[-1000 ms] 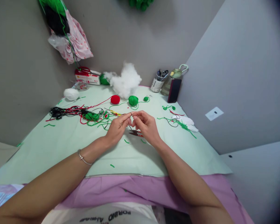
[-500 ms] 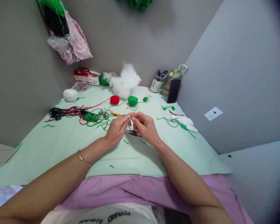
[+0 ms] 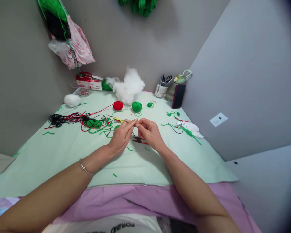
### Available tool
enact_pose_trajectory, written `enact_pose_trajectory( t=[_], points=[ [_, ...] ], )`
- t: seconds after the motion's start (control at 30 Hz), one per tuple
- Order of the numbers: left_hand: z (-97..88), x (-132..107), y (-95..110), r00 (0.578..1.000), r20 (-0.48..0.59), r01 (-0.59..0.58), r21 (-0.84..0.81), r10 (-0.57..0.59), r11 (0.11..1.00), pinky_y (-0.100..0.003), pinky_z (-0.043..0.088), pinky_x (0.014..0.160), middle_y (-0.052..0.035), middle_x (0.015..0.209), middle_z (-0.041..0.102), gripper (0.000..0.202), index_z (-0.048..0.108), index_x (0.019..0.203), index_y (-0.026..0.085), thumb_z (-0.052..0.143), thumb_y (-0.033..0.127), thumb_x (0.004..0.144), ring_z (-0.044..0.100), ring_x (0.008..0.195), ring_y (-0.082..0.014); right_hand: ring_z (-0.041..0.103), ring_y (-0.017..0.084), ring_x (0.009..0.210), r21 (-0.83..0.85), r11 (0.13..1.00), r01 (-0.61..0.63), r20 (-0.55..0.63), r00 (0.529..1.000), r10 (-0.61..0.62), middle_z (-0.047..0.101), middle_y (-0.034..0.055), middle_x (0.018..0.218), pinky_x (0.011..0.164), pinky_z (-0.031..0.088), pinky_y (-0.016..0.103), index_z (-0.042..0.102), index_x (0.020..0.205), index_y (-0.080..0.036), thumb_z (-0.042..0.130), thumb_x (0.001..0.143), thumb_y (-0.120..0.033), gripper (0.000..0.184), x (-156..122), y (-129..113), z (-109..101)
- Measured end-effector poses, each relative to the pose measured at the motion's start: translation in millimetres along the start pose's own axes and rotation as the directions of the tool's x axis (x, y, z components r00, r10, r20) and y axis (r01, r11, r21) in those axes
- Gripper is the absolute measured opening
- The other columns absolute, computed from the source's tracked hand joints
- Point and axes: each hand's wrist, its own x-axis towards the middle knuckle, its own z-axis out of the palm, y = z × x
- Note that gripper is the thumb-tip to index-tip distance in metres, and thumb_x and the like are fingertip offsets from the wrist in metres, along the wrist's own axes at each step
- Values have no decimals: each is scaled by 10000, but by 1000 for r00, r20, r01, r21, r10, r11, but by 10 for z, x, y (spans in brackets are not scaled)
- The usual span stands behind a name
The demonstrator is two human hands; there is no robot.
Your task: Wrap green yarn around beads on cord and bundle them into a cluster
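Over the middle of the table, my left hand [image 3: 120,136] and my right hand [image 3: 150,132] meet at their fingertips. Black yarn [image 3: 134,121] is pinched between them, with a loop showing at the left fingers and a strand hanging below. Whether anything else sits in the fingers is hidden. Orange-handled thread snips [image 3: 138,140] lie on the table under my right hand, partly covered by it. Just beyond my left hand is a yellow-handled crochet hook [image 3: 118,119] beside tangled green yarn [image 3: 93,123].
A red yarn ball [image 3: 118,105], a green yarn ball [image 3: 136,106] and white stuffing [image 3: 128,86] lie farther back. Black yarn strands [image 3: 59,119] spread at left. A phone [image 3: 178,96] leans against a bottle [image 3: 171,94] at back right, near green yarn scraps [image 3: 190,133].
The view has shifted slightly. Both hands stay together at the black yarn, with the right fingertips a little lower and a dark loop now plainer at the left fingertips.
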Motion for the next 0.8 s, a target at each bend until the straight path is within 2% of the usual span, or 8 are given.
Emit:
enact_pose_trajectory(
  t=[0.13, 0.3, 0.4, 0.5, 0.6, 0.8],
  points=[
    [-8, 8, 13, 999, -15, -29, 31, 29, 999, -374, 467, 1038, -113, 1168, 603, 377, 628, 1281, 176, 362, 269, 1030, 579, 1159, -208, 405, 83, 409, 11, 1000, -16, 4, 1000, 16, 549, -51, 499, 433, 326, 217, 615, 817, -179, 592, 854, -389, 214, 24, 38, -8],
    [-46, 21, 41, 999, -25, -39, 226, 45, 973, -448, 427, 1052, -128, 1243, 629, 350, 691, 1168, 176, 384, 211, 1003, 541, 1180, -257, 385, 84, 403, 49, 998, -28, 32, 999, 26, 535, -62, 482, 431, 307, 224, 613, 821, -181, 602, 844, -393, 214, 43, 75, -12],
    [-56, 23, 55, 998, -32, -34, 295, 46, 955, -487, 386, 1092, -116, 1327, 618, 353, 701, 1164, 206, 394, 191, 993, 518, 1250, -270, 381, 85, 408, 88, 995, -39, 63, 997, 33, 524, -65, 469, 440, 300, 227, 611, 814, -181, 616, 835, -403, 223, 49, 74, -24],
    [-54, 22, 50, 996, -49, -51, 317, 70, 947, -515, 361, 1121, -115, 1434, 561, 354, 700, 1180, 215, 399, 196, 993, 457, 1346, -286, 372, 82, 408, 119, 991, -62, 49, 997, 57, 512, -67, 456, 447, 291, 230, 600, 786, -180, 637, 812, -410, 234, 53, 58, -39],
    [-46, 23, 34, 995, -41, -74, 313, 92, 947, -539, 324, 1164, -116, 1489, 517, 366, 689, 1205, 217, 387, 199, 1000, 385, 1428, -287, 337, 75, 404, 144, 987, -65, 84, 995, 54, 486, -76, 444, 444, 260, 230, 598, 782, -180, 647, 805, -417, 244, 58, 45, -53],
    [-31, 33, 3, 996, -14, -82, 328, 92, 941, -573, 275, 1206, -115, 1551, 462, 383, 675, 1233, 209, 373, 186, 998, 312, 1496, -295, 316, 68, 412, 183, 979, -86, 119, 991, 65, 466, -83, 440, 454, 235, 230, 605, 790, -171, 667, 792, -404, 241, 64, 36, -60]
  ],
)
